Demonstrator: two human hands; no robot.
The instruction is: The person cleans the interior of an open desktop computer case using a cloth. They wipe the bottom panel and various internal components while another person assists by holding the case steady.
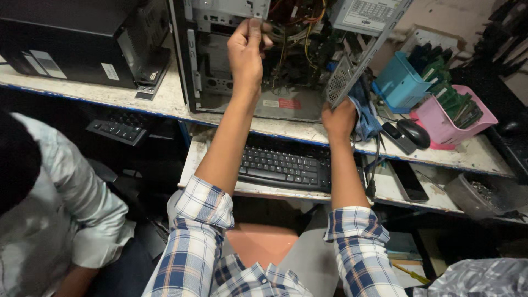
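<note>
An open computer case [286,104] lies on its side on the white bench, its inside full of coloured wires [300,33]. My left hand [246,50] reaches into the case near its upper left, fingers pinched on something small by the drive bay. My right hand [339,118] grips the lower right edge of the case, with a blue cloth [364,113] bunched against it. A grey power supply [366,14] sits at the case's top right.
A black keyboard [283,168] lies on the pull-out shelf below. A second black computer case [82,38] stands at left. Blue [399,85] and pink [443,124] baskets of circuit boards, a mouse [413,132] and a phone [408,180] sit right. Another person's sleeve [71,198] is at lower left.
</note>
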